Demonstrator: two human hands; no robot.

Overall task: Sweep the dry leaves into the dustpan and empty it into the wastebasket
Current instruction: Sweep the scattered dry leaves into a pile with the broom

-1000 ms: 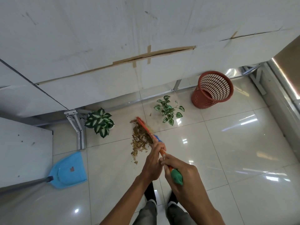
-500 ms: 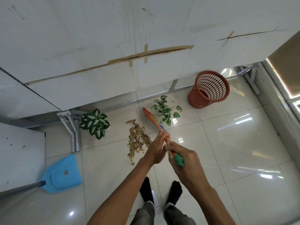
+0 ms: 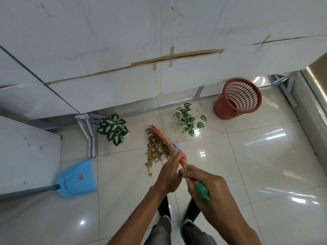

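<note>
Both hands are on the broom point(image 3: 163, 139). The left hand point(image 3: 169, 174) has its grip clenched around the orange shaft lower down, probably for steering. The right hand point(image 3: 207, 186) grips up by the green end cap, I'd say as the pivot.

The broom head sits tight against the 3 o'clock side of the dry leaves point(image 3: 155, 151), which are bunched in one pile on the floor point(image 3: 256, 165). That side makes sense: the blue dustpan point(image 3: 77, 179) lies flat, well apart at roughly 8 o'clock from the pile, and its wide mouth looks turned toward the leaves, so a stroke leftward would feed it.

The red wastebasket point(image 3: 237, 101) stands upright at about 2 o'clock, out of the sweep path. No leaves are in the pan yet, so this is early going.
</note>
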